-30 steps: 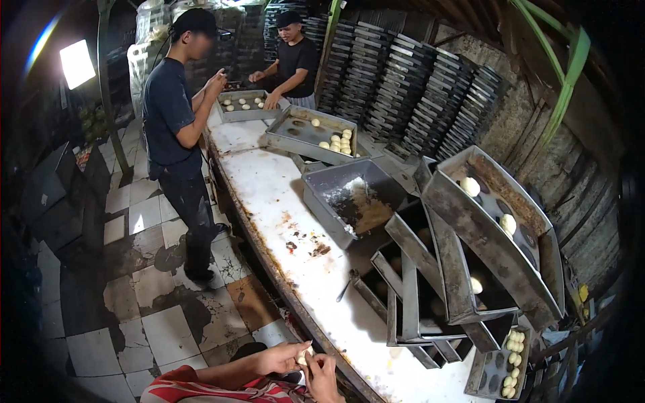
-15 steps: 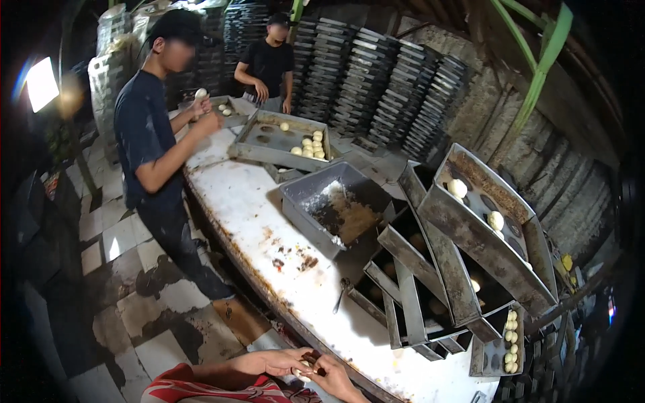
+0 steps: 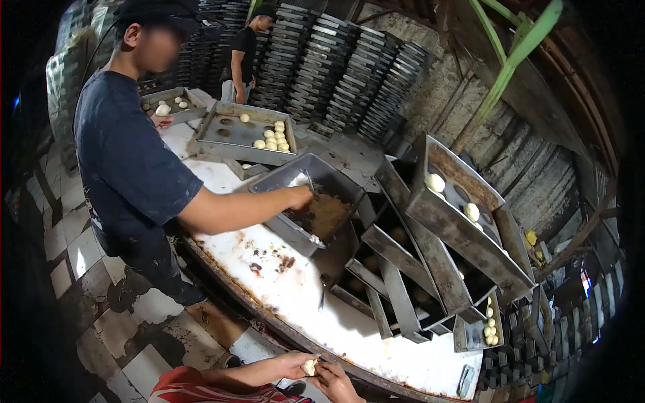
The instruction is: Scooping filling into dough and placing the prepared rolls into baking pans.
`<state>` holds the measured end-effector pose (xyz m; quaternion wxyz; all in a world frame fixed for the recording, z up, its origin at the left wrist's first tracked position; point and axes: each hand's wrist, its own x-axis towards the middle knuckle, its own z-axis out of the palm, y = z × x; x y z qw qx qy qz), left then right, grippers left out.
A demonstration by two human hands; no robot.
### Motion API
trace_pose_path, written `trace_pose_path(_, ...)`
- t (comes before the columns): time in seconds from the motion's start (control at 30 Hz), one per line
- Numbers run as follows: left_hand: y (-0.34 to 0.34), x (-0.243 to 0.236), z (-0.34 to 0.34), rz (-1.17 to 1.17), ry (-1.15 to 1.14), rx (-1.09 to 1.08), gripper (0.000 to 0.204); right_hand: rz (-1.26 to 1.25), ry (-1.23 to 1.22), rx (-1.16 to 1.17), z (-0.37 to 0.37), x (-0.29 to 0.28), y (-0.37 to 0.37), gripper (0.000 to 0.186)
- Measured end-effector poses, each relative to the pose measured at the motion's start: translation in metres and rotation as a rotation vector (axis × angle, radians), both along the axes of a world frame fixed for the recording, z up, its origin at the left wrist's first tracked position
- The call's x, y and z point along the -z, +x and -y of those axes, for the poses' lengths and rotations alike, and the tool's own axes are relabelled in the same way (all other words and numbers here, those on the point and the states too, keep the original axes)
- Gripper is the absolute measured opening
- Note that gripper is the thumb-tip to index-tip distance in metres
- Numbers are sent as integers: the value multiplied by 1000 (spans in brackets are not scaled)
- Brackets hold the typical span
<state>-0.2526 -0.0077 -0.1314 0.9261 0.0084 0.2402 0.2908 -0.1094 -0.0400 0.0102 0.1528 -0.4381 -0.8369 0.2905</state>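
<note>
At the lower edge, just off the table's near rim, my left hand point(image 3: 290, 366) holds a small pale piece of dough point(image 3: 310, 367) in its fingers. My right hand point(image 3: 334, 384) meets it from the other side, fingers bent and pinching at the dough's edge. Part of the dough is hidden by the fingers. Across the white, stained table point(image 3: 356, 336), a co-worker's hand point(image 3: 301, 196) is inside a grey plastic tub point(image 3: 285, 232) with crumbly brown and white filling, at a thin metal handle. The co-worker's other hand point(image 3: 161, 122) holds a pale dough ball point(image 3: 163, 109).
Metal trays point(image 3: 430, 269) are stacked crosswise at the right; the top tray point(image 3: 463, 235) holds dough balls. Another tray point(image 3: 245, 151) with dough balls lies beyond the tub. A spoon point(image 3: 322, 295) rests on the table. A second person point(image 3: 240, 57) stands behind, near tall stacks of tins point(image 3: 326, 60).
The co-worker has leaned nearer and reached an arm into the tub. The person behind has turned aside. My hands stay together at the dough, which shows more now; the view has shifted.
</note>
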Motion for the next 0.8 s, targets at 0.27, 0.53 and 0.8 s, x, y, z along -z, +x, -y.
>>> trace_pose_path(0.27, 104, -75, -12, -442, 1095, 618, 30, -271, -136, 218, 1, 4, 137, 25)
trace_pose_path(0.53, 311, -74, -11, -761, 589, -207, 44, -349, 355, 631, 16, 53, 265, 13)
trace_pose_path(0.8, 392, -23, -75, -1385, 2126, 9, 54, -725, 93, 925, -54, 96, 401, 18)
